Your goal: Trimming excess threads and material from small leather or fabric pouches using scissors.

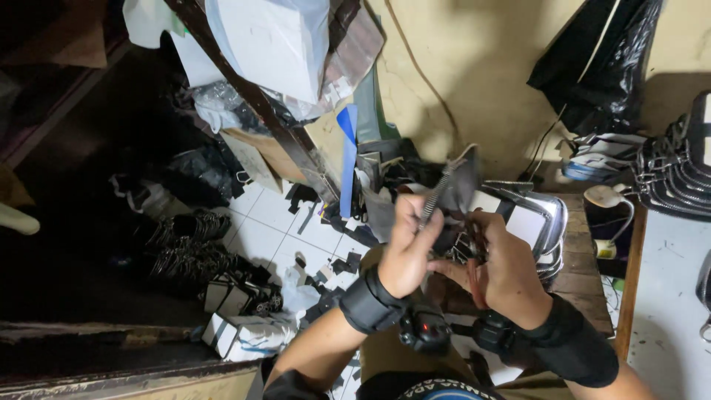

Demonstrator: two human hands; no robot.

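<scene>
My left hand is raised and closed on a thin grey metal rod that is blurred. The rod joins a dark, curved mirror-like part held above both hands. My right hand sits just right of the left, fingers curled around a small dark metal piece below that part. Both wrists wear black straps; the left one carries a small black device with a red light. A chrome-framed mirror lies just behind my hands on a wooden bench.
Stacks of dark metal frames and white boxes cover the tiled floor at left. A blue strip leans against a post. A black plastic bag hangs on the wall; more dark frames stand at right.
</scene>
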